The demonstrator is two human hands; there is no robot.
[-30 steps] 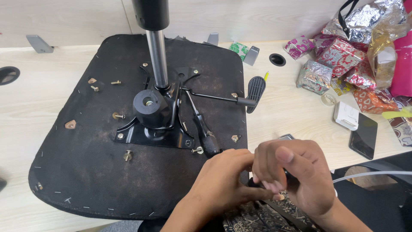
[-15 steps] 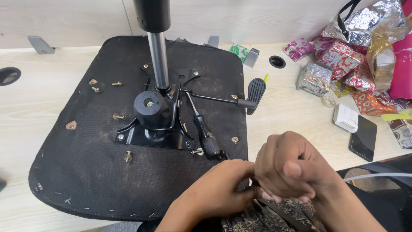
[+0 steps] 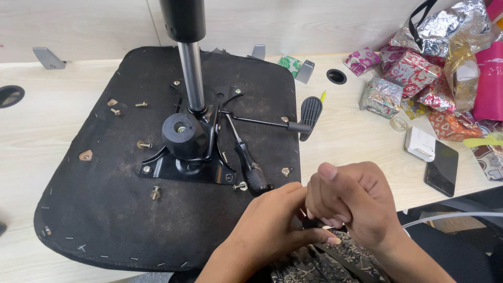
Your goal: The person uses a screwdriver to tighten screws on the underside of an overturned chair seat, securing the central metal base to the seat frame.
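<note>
Both hands curled tight together at 5 o'clock of seat base, left hand and right hand pinching something small, unidentifiable; best kept low, grip firm, screwdriver within reach.

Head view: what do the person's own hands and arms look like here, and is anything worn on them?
Both the left hand and the right hand are bare: no gloves, rings, watch or bracelet visible. The forearms show no sleeves up to the frame edge. Fingernails are short and plain.
</note>
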